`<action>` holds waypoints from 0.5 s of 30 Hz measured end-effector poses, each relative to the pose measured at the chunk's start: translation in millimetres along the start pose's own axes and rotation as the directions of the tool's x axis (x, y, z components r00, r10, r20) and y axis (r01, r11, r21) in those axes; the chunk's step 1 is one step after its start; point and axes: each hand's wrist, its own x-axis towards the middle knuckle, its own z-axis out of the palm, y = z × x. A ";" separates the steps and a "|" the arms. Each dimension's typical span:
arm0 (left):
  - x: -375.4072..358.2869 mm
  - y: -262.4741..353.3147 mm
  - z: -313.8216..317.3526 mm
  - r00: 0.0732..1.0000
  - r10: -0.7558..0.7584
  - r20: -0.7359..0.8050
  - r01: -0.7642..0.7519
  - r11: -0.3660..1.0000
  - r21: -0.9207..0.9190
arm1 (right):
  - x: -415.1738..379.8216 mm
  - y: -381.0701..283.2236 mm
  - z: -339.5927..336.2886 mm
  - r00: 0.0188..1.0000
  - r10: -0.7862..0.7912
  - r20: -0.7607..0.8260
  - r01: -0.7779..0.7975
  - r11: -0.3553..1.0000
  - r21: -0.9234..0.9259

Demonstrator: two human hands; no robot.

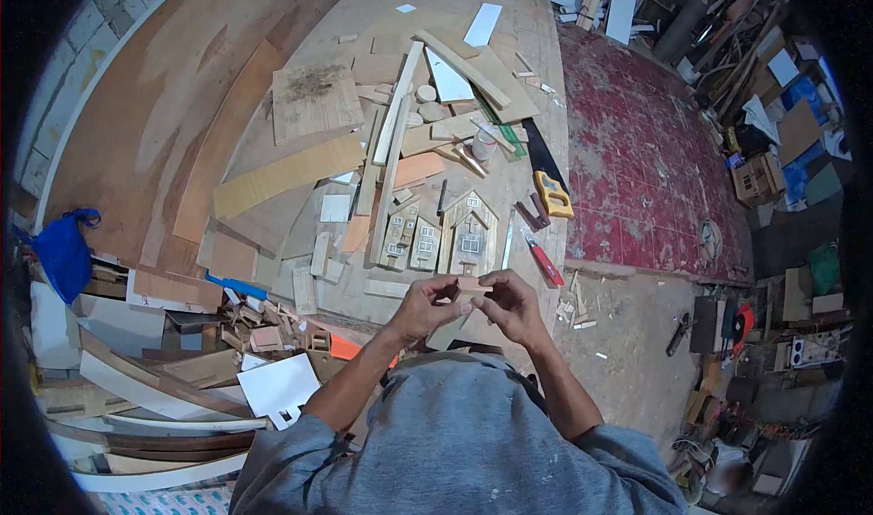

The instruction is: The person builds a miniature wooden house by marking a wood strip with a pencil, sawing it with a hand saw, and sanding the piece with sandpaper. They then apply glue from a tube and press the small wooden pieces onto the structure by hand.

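Observation:
Near the table's front edge, my left hand (431, 309) pinches one end of a small wooden piece (471, 285). The other end is between the closed fingers of my right hand (511, 307). Just beyond my hands, small wooden house models (468, 233) with light window frames lie on the table (355, 299). A dark thin pen-like tool (443, 196) is beside them. To the right of the houses is a red utility knife (546, 262). A pale greenish strip (446, 335) shows below my hands, partly hidden by them.
A handsaw with a yellow handle (554, 195) lies at the table's right side. Boards, sticks and a small jar (484, 145) cover the middle. Wood scraps (264, 333) are piled at the lower left. A blue bag (65, 253) hangs at the far left.

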 end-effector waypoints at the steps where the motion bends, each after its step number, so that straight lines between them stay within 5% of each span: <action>1: -2.9 3.0 2.9 0.999 0.037 0.009 -0.037 0.998 0.057 | -1.7 -6.4 1.4 0.995 -0.096 0.021 0.097 0.993 -0.060; 6: -13.8 22.3 18.2 0.988 0.157 0.013 -0.157 0.987 0.041 | -7.7 -26.1 -0.2 0.941 -0.312 0.135 0.334 0.921 -0.199; 15: -17.9 18.9 34.1 0.996 0.079 -0.032 -0.082 0.993 -0.090 | -10.5 -43.8 -3.9 0.994 -0.081 0.068 0.093 0.977 -0.193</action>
